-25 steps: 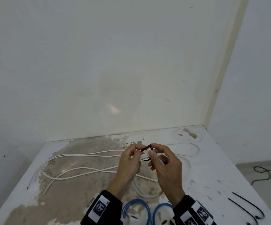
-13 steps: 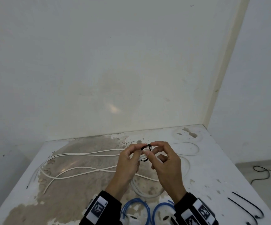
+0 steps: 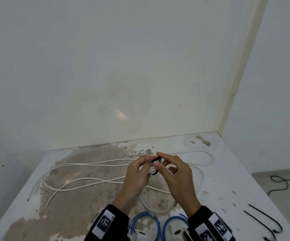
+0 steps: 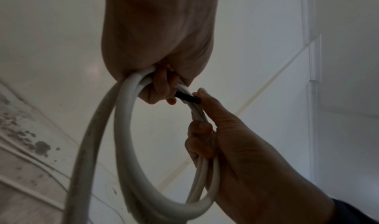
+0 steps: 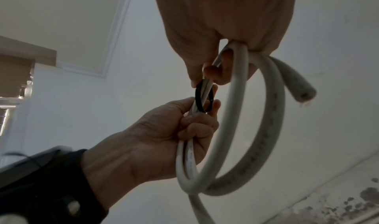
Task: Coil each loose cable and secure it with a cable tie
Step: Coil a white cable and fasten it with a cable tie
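Right wrist alone shows the white cable (image 5: 264, 130)'s cut end.

Stained white table (image 3: 224, 173), white walls (image 3: 123, 58) — black cord on floor (image 3: 283, 183)

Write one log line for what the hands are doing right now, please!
left hand: grips white cable coil | right hand: pinches black cable tie looped round coil | tie: not yet tight | spare ties: on table

Left hand (image 3: 137, 173) and right hand (image 3: 177, 173) raised together, fingers curled, fingertips pinched and nearly touching
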Action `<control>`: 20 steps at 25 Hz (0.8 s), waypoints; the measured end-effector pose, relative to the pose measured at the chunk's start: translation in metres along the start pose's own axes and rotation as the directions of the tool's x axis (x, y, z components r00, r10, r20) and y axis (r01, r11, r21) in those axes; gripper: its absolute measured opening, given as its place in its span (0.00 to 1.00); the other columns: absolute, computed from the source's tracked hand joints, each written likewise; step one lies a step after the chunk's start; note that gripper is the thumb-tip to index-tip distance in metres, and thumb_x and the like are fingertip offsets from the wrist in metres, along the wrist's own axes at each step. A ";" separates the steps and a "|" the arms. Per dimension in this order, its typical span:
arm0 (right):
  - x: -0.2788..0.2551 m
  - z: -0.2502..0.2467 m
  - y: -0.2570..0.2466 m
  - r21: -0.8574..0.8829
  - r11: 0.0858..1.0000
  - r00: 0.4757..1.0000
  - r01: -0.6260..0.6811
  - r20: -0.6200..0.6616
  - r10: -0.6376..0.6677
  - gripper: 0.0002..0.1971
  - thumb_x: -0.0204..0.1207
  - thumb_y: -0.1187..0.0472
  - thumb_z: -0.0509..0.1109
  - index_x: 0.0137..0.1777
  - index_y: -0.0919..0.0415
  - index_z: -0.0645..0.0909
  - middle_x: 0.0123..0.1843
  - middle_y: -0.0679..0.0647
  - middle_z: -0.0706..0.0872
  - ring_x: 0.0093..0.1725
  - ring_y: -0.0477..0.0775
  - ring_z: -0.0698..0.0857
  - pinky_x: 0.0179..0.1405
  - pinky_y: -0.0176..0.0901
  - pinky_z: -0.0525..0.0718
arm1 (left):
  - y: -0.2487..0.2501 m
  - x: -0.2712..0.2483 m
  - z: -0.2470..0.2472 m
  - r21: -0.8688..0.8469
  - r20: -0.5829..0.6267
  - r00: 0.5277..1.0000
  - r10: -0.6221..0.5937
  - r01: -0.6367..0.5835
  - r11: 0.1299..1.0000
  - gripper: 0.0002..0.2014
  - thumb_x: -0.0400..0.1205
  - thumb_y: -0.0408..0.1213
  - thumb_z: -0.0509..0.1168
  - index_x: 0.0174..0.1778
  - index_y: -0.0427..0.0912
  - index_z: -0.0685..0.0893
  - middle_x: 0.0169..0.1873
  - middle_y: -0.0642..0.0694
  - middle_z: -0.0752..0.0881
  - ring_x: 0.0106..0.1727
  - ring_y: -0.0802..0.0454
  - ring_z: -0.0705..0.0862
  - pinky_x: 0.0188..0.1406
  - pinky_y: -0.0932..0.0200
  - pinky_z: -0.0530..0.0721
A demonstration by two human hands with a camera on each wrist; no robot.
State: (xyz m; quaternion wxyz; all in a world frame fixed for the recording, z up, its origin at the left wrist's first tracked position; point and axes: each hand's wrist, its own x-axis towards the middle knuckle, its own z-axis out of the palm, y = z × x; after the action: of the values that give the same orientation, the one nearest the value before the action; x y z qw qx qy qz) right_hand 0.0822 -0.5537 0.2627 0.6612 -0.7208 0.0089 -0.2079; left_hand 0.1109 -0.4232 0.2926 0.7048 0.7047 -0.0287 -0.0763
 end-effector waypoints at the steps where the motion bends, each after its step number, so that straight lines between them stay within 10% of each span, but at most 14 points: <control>1: 0.001 -0.001 0.000 0.014 1.000 1.000 -0.019 0.011 0.019 0.15 0.74 0.58 0.80 0.60 0.44 0.90 0.46 0.43 0.89 0.48 0.48 0.89 0.45 0.38 0.84 | 0.000 0.000 0.000 -0.002 0.001 1.000 -0.011 0.011 1.000 0.13 0.86 0.30 0.60 0.50 0.46 0.91 0.20 0.56 0.79 0.17 0.60 0.65 0.19 0.65 0.64; 9: 0.004 -0.006 -0.004 0.121 0.993 0.997 0.005 -0.074 0.004 0.10 0.80 0.63 0.74 0.54 0.46 0.87 0.38 0.50 0.88 0.22 0.44 0.74 0.25 0.35 0.73 | 0.003 0.005 0.011 -0.061 0.021 0.997 -0.073 0.074 0.995 0.11 0.86 0.30 0.60 0.53 0.43 0.89 0.17 0.58 0.77 0.16 0.61 0.63 0.17 0.65 0.61; 13: 0.005 -0.009 -0.003 0.017 1.000 0.999 0.026 -0.047 -0.026 0.07 0.79 0.61 0.75 0.50 0.47 0.89 0.39 0.50 0.89 0.37 0.54 0.87 0.38 0.53 0.85 | 0.004 0.003 0.014 -0.018 0.040 0.998 -0.051 0.052 0.999 0.12 0.86 0.30 0.60 0.52 0.46 0.89 0.18 0.59 0.79 0.16 0.61 0.65 0.19 0.65 0.63; 20: 0.008 -0.012 -0.009 -0.024 0.998 0.997 0.056 -0.056 -0.058 0.10 0.78 0.65 0.76 0.48 0.45 0.87 0.35 0.47 0.86 0.39 0.51 0.86 0.36 0.45 0.82 | 0.005 0.004 0.015 -0.014 0.064 0.998 -0.015 0.016 1.000 0.15 0.86 0.32 0.61 0.53 0.52 0.92 0.18 0.58 0.78 0.17 0.58 0.62 0.20 0.63 0.61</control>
State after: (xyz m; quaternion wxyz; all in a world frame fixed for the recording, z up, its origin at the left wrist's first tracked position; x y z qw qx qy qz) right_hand 0.0833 -0.5661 0.2737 0.6462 -0.7220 0.0095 -0.2470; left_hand 0.1125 -0.4387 0.2972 0.7081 0.6969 -0.0451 -0.1042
